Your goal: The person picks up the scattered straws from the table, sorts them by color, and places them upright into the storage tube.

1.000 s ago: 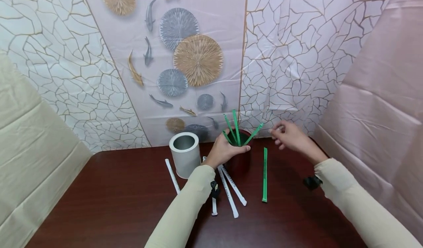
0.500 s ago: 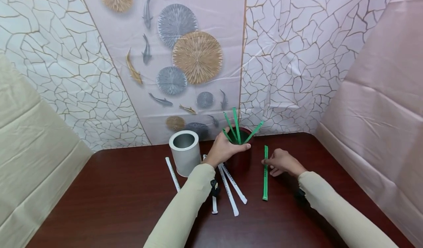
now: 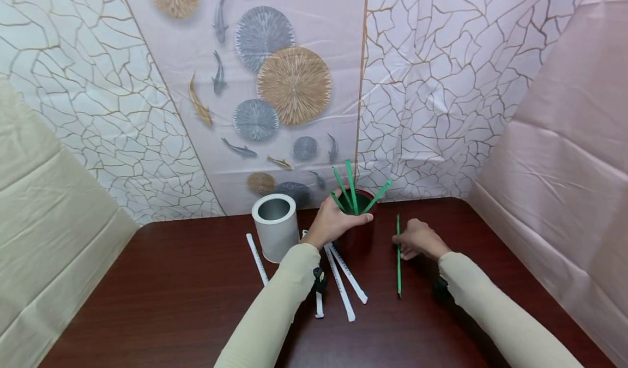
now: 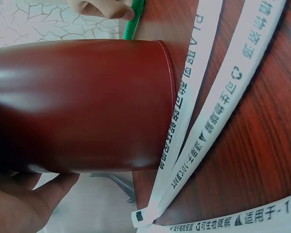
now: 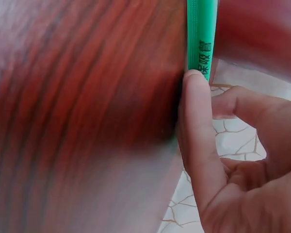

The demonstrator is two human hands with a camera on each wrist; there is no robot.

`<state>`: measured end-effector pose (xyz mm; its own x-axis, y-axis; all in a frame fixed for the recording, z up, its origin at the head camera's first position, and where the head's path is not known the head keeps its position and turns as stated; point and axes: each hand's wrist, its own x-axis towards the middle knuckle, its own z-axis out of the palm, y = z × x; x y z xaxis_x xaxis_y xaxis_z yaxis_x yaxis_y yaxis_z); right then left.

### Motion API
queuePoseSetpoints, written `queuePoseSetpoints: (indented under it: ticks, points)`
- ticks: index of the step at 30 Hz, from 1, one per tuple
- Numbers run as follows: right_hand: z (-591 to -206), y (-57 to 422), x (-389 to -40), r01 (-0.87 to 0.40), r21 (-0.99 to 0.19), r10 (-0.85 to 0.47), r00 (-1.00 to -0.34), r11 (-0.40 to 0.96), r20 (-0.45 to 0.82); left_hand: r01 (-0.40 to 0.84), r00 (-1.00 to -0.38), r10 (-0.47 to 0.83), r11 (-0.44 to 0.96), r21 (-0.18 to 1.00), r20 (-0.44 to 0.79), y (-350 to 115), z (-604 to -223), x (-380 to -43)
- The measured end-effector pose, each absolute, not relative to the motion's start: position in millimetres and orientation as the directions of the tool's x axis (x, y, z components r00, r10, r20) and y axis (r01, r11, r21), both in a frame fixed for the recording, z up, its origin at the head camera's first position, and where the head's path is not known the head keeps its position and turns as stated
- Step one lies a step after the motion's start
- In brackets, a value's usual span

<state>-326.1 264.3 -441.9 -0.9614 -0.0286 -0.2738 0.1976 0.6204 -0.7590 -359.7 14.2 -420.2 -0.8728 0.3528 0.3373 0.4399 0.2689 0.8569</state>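
My left hand [image 3: 334, 222] grips a dark red cylindrical canister [image 4: 87, 104], its thumb and fingers round the upper part. Several green-wrapped straws [image 3: 351, 187] stand in the canister, leaning different ways past its rim. To the right, my right hand [image 3: 420, 239] pinches a single green-wrapped straw [image 3: 399, 275] near its middle, low over the table. In the right wrist view, thumb and fingers lie on either side of this straw [image 5: 201, 36], which is turned on its narrow edge. Its far end is out of that view.
A white open can [image 3: 277, 236] stands left of the red canister. Several white-wrapped straws [image 3: 339, 285] lie about my left forearm, partly hidden by it. The dark wooden table [image 3: 147, 302] meets a patterned cloth backdrop [image 3: 294, 161] behind.
My right hand has come down and left from beside the canister's straws to the lying green straw, which it now pinches and has turned on edge. The left hand keeps its place.
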Motion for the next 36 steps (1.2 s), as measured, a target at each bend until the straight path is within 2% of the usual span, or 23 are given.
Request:
queuePoseSetpoints:
  ticks: [7,15,20,24,28,30,36]
  points:
    - [-402.7,272.5,-317.7,0.155,-0.867,-0.081,-0.973,0.473,-0.218,0.432,-0.878,0.351,0.292,0.853,0.324,13.3,-419.3,-360.0]
    - [-333.8,274.2,-308.0,0.011,-0.933,-0.119,-0.991,0.359,-0.058,0.42,-0.888,0.334,0.306,0.854,0.317,14.0,-420.6,-360.9]
    - [-300.3,262.7,-297.9,-0.109,-0.956,-0.075,-0.993,0.273,0.092,0.411,-0.89,0.333,0.292,0.864,0.311,15.5,-422.2,-361.8]
    - [-281.8,247.8,-292.7,-0.281,-0.936,0.002,-0.958,0.211,0.288,0.428,-0.882,0.336,0.283,0.858,0.329,15.1,-420.5,-361.5]
    - [-278.6,229.6,-292.4,-0.477,-0.849,0.055,-0.864,0.229,0.5,0.428,-0.883,0.327,0.271,0.862,0.335,14.2,-419.5,-361.2]
    - [-282.5,221.7,-293.6,-0.544,-0.785,0.042,-0.814,0.296,0.58,0.426,-0.884,0.326,0.264,0.865,0.336,14.3,-419.8,-361.3]
    - [-308.1,205.7,-298.0,-0.613,-0.598,-0.102,-0.737,0.516,0.668,0.426,-0.877,0.345,0.23,0.875,0.336,15.5,-422.0,-361.6]
